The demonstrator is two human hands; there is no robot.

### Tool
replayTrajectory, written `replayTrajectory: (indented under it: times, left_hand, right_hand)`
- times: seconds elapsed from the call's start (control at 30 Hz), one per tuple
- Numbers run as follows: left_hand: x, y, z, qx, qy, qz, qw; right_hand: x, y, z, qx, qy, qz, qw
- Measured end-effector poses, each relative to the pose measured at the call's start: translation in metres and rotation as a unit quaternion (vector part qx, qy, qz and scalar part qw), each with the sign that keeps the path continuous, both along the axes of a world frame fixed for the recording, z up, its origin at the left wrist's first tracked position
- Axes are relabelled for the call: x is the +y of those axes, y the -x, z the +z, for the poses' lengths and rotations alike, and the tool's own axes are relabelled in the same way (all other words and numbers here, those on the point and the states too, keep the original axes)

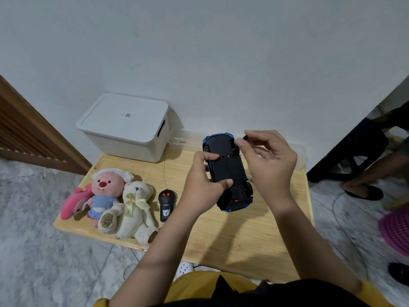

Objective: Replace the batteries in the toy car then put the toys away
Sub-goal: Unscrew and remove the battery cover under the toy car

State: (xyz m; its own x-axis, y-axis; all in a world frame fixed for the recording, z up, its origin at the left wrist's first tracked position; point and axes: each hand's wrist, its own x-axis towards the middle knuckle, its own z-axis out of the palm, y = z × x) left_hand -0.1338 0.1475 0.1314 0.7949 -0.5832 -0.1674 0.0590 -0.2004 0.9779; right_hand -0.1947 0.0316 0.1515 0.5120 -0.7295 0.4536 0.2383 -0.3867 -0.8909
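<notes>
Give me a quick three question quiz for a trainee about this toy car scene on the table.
1. True or false: the toy car is held underside up.
2. Which hand grips the car body: left hand or right hand?
3. What lies between the cream teddy bear and the car?

Key: 1 true. 2 left; the right pinches a small dark tool at the underside. 3 the black remote control.

The black remote control [166,205] bears small white print reading "27MHz" above a shield emblem. The white storage box [126,127] lid carries a QR-code label, illegible. The cream bear's [135,209] ribbon lettering is unreadable.
</notes>
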Motion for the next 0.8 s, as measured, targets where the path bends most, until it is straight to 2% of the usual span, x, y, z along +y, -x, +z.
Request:
replayTrajectory:
  times: [0.57, 0.8]
  left_hand:
    - [-0.0083, -0.0021, -0.0047, 0.000, -0.010, -0.005, 1.000]
    - [-0.0086, -0.0038, -0.0054, 0.006, -0.010, -0.006, 1.000]
  right_hand:
    - [-0.0056, 0.0006, -0.0041, -0.006, -0.055, -0.025, 0.998]
    - [-0.0031, 0.0019, -0.0057, 0.033, -0.014, 0.006, 0.999]
